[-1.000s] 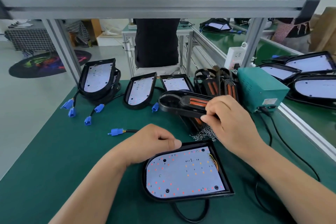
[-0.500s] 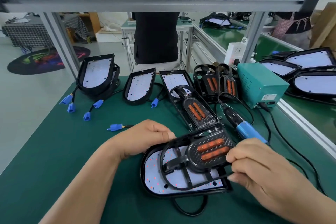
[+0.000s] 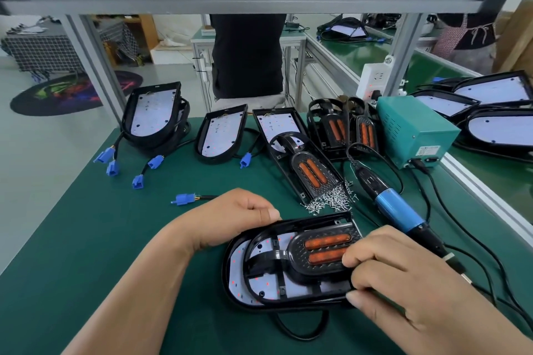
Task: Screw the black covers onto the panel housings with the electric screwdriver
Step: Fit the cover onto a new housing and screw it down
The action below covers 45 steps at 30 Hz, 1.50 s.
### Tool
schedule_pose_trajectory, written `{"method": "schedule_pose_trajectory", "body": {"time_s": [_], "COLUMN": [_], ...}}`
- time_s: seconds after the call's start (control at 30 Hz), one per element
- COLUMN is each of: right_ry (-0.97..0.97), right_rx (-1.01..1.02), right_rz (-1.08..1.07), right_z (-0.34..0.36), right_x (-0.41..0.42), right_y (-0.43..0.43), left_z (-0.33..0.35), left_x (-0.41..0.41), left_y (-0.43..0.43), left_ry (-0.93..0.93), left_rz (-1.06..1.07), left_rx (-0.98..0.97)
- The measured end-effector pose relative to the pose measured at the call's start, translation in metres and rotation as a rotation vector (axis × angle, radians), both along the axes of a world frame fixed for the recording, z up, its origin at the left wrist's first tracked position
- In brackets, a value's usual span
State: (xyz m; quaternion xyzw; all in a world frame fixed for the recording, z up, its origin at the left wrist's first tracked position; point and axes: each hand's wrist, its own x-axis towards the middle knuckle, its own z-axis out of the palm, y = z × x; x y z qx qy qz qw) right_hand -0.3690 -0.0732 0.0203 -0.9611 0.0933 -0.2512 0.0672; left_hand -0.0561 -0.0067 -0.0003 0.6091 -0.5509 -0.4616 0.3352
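The cover (image 3: 311,251) with 2 orange strips lies on the housing (image 3: 234,274) near the desk's (image 3: 101,239) front edge. The right grip (image 3: 403,277) pinches the cover's wide end. The left grip (image 3: 233,216), fingers curled, holds the housing's far rim. The screwdriver (image 3: 395,204) lies just beyond, beside loose screws (image 3: 328,200).

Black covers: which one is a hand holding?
The nearest cover, laid on the front housing: the right hand grips its end, and the left hand holds the housing's rim. The other three sit farther back, untouched.
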Motion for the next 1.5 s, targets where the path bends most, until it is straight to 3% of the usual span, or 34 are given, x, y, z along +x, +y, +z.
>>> {"method": "schedule_pose_trajectory", "body": {"time_s": [0.27, 0.47, 0.7, 1.23, 1.5], "right_ry": [-0.180, -0.100, 0.030, 0.046, 0.124], "right_rx": [0.176, 0.083, -0.101, 0.261, 0.158], "right_rz": [-0.117, -0.013, -0.070, -0.148, -0.064], "right_z": [-0.002, -0.015, -0.012, -0.009, 0.002], "right_x": [-0.005, 0.011, 0.008, -0.001, 0.015], "right_y": [0.011, 0.020, 0.022, 0.023, 0.028], "left_z": [-0.001, -0.002, 0.002, -0.005, -0.007], "left_x": [-0.001, -0.001, -0.003, -0.019, -0.019], "left_y": [-0.002, 0.000, 0.000, -0.003, -0.007], "left_ry": [-0.040, 0.018, -0.060, -0.120, -0.142], "left_rz": [-0.002, 0.010, -0.041, 0.011, 0.047], "left_rx": [0.001, 0.015, -0.004, -0.125, -0.127]}}
